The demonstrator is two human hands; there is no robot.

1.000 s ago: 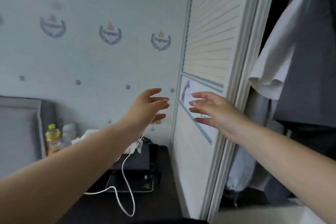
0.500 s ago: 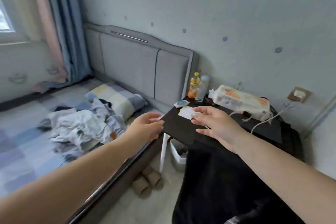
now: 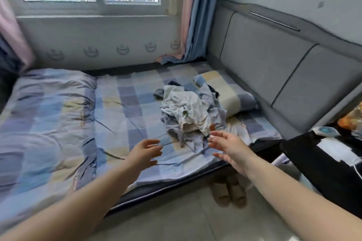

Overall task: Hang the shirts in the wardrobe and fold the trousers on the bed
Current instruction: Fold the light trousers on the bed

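Observation:
A crumpled pile of clothes (image 3: 191,112), pale grey and blue with darker pieces beneath, lies on the checked bed (image 3: 125,107) beside the pillow (image 3: 231,94). I cannot tell shirts from trousers in the heap. My left hand (image 3: 144,152) hovers over the sheet, left of and below the pile, fingers relaxed and empty. My right hand (image 3: 228,147) reaches out just short of the pile's near edge, fingers spread, holding nothing. The wardrobe is out of view.
A folded checked duvet (image 3: 45,123) covers the bed's left part. The grey headboard (image 3: 274,60) runs along the right. A black bedside table (image 3: 321,160) with white paper stands at the right. Slippers (image 3: 228,193) lie on the floor by the bed's edge.
My view has swung left from the wardrobe door, past the bedside table, to the bed. Both empty hands now stretch out toward the clothes pile.

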